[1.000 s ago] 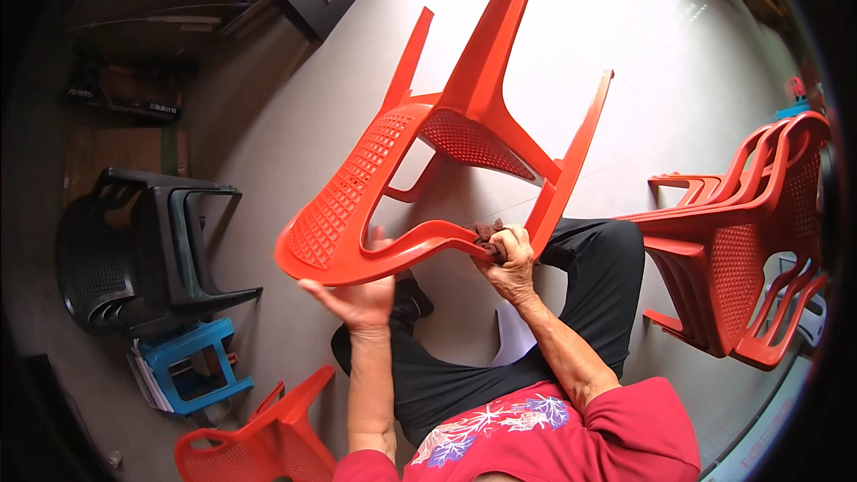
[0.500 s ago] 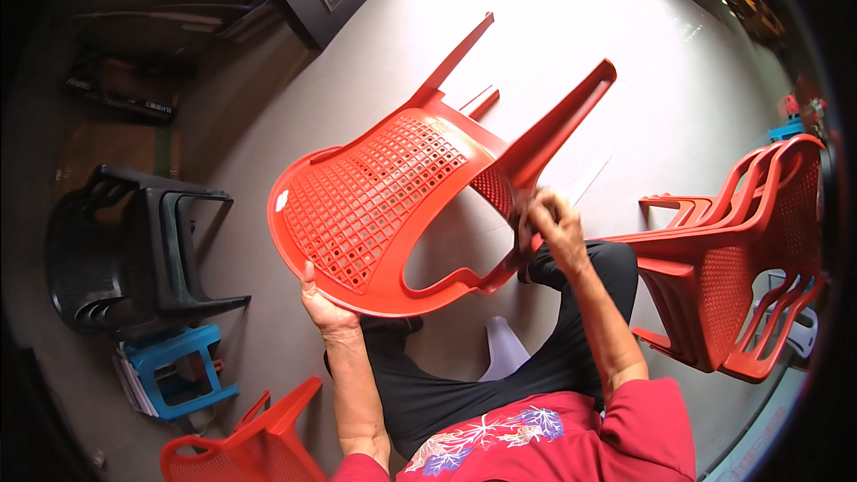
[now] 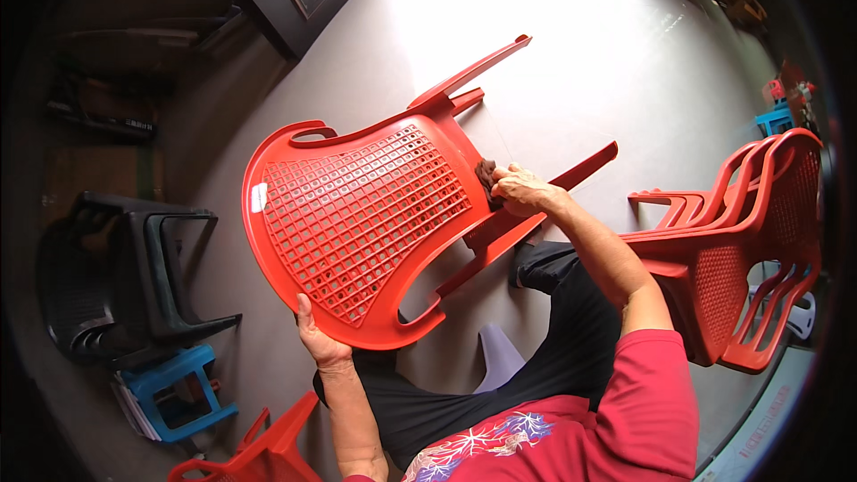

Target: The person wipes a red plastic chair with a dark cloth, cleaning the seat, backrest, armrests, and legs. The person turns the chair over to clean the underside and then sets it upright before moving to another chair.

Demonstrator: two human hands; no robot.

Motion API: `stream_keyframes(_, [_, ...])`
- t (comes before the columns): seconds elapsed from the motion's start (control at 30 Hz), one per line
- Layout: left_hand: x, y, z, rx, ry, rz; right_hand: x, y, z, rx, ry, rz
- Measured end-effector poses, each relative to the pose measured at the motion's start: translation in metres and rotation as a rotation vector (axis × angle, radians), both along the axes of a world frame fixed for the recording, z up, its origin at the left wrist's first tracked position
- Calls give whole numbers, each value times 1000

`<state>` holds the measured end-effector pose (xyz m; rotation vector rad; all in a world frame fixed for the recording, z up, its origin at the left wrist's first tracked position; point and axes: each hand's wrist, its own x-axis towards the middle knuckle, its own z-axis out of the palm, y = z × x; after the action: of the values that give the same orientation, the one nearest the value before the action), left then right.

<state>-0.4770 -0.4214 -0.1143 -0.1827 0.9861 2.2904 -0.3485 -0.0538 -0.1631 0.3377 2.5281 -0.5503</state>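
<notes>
Red plastic chair (image 3: 357,214), tilted at frame centre, rests in my left hand (image 3: 320,344) clamped on its rim, while my right hand (image 3: 522,189) closes on a dark cloth (image 3: 487,175), wiping the seat edge; next, probably the legs.

Red short-sleeved shirt on this person, the sleeve ending above the elbow on the right arm, and across the chest a printed floral pattern in white, pink and blue. Below that, black trousers cover both legs. Forearms are bare, and the left hand (image 3: 320,345) and right hand (image 3: 520,189) wear no gloves, rings or watch.
</notes>
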Motion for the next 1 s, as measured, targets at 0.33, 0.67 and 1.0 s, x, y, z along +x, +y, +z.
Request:
stream_keyframes(0.33, [-6, 9, 3, -84, -90, 57, -121, 55, -53, -214, 700, -457])
stream_keyframes(0.67, [-11, 3, -9, -32, -77, 58, -47, 23, -55, 48, 329, -243])
stream_keyframes(1.0, [-12, 7, 6, -24, -24, 39, -55, 6, -37, -579, 680, -897])
